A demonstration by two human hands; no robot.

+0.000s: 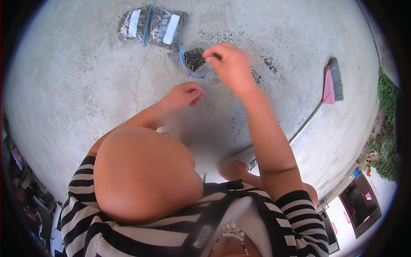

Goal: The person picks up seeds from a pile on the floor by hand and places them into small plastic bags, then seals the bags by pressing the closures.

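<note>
An open clear zip bag [185, 68] with a blue-edged mouth lies on the concrete floor, partly filled with dark granules [194, 59]. My right hand [231, 66] is at the bag's right side, over its mouth, fingers pinched together. Dark bits show between thumb and fingers; the hand is slightly blurred. Below the bag, my left hand [186, 95] hovers apart from it with the fingers curled in, and nothing shows in them. More dark granules [269, 64] lie scattered on the floor to the right of and beyond the bag.
Two filled clear zip bags with white labels, a left one [124, 25] and a right one [160, 25], lie at the far left. A broom with a pink head [329, 85] rests on the floor to the right. My bent knee [143, 171] rises close in front.
</note>
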